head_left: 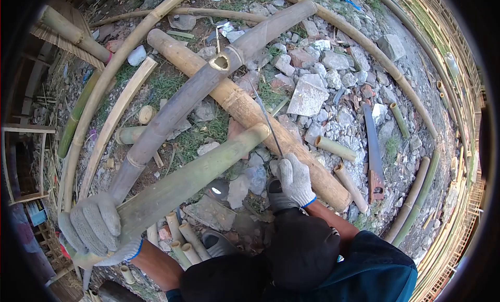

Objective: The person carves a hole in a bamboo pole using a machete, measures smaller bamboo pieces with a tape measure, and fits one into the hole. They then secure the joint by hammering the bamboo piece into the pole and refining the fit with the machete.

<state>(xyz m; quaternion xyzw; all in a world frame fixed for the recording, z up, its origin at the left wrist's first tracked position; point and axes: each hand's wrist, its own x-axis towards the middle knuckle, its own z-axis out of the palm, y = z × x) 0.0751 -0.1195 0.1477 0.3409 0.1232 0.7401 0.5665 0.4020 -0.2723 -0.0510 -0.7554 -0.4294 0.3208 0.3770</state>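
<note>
My left hand (94,226), in a grey-white knit glove, wraps round the near end of a green bamboo pole (192,172). The pole's far end overlaps a thick brown bamboo log (239,104) lying diagonally on the ground. My right hand (295,181), gloved too, is closed on a long, thin, dark metal tool (268,117) that points away from me. Its shaft crosses over the log, close beside the green pole's far end. A grey bamboo pole (172,107) with a hole cut near a joint lies across the log, left of the green pole.
A handsaw (373,151) with a wooden handle lies on rubble at right. Short bamboo pieces (336,147) are scattered around, several of them near my feet. Broken concrete (308,95) covers the ground. A split bamboo strip (117,120) and long curved poles (364,41) surround the area.
</note>
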